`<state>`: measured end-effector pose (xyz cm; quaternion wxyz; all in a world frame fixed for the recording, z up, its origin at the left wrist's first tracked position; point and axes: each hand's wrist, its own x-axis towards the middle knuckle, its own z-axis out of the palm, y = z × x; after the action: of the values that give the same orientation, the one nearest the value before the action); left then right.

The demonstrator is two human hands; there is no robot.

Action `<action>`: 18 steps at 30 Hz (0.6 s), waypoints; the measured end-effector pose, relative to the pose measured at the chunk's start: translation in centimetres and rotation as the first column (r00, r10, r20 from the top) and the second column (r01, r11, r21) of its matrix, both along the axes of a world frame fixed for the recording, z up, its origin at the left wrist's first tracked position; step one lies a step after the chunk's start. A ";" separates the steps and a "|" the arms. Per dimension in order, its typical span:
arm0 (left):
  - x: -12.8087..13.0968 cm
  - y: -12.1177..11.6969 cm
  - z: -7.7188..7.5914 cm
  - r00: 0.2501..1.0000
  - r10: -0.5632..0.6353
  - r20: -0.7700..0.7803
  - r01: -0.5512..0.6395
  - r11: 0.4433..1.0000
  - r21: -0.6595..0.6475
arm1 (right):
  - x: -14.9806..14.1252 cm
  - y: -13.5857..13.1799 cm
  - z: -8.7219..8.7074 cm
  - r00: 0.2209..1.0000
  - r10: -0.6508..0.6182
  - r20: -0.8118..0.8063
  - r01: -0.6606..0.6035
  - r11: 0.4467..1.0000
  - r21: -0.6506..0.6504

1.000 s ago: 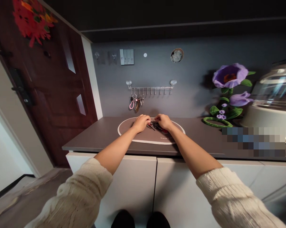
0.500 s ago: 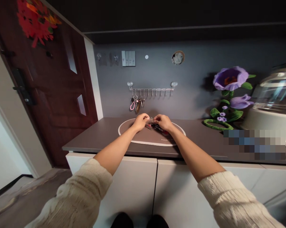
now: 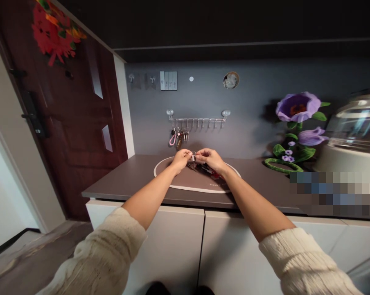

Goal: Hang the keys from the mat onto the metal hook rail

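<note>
Above a brown mat with a pale rim (image 3: 185,186), both hands meet at a small metal key ring (image 3: 194,153). My left hand (image 3: 181,160) pinches it from the left, thumb and forefinger together. From the other side, my right hand (image 3: 212,159) also grips the ring with closed fingertips. A bunch of keys (image 3: 200,167), with dark and red pieces, hangs or lies below the fingers, partly hidden by the right hand. A small light metal piece shows between the two hands; its exact shape is too small to tell.
On the wall behind, a clear hook rail (image 3: 200,120) carries several keys with a pink strap (image 3: 172,139) at its left end. Purple artificial flowers (image 3: 298,108) and a glass-domed appliance (image 3: 353,135) stand right. A dark cabinet (image 3: 234,28) overhangs the counter (image 3: 117,176).
The view has shifted slightly, so the scene sits a little lower. Both hands stay at the key ring, with the fingers and the small metal piece slightly moved.
</note>
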<state>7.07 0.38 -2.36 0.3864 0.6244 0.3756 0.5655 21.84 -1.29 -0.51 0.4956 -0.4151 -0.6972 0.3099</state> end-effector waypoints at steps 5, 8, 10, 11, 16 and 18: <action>0.1 -0.1 -0.1 0.996 -0.052 0.076 0.055 0.998 -0.032 | 0.1 0.4 -0.5 0.998 0.056 0.022 -0.056 0.998 0.022; 0.2 0.0 -0.1 0.993 -0.084 0.086 0.087 0.996 -0.024 | 0.1 0.5 -0.6 0.996 0.091 0.008 -0.091 0.995 0.028; 0.2 0.0 -0.2 0.991 -0.096 0.092 0.098 0.995 -0.015 | 0.0 0.4 -0.6 0.996 0.085 -0.006 -0.085 0.996 0.022; 0.2 0.0 -0.2 0.990 -0.100 0.098 0.101 0.995 -0.012 | -0.1 0.3 -0.5 0.996 0.083 -0.017 -0.083 0.996 0.016; 0.4 -0.4 -0.2 0.990 -0.114 0.088 0.116 0.993 -0.020 | -0.1 0.2 -0.5 0.987 0.109 -0.117 -0.114 0.993 -0.029; 0.3 -0.5 0.0 0.991 -0.125 0.041 0.126 0.991 -0.033 | 0.0 0.4 -0.5 0.985 0.088 -0.145 -0.095 0.995 -0.036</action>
<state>7.37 -0.12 -2.32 0.4396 0.6287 0.3380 0.5451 21.85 -0.93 -1.05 0.5206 -0.3699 -0.6713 0.3762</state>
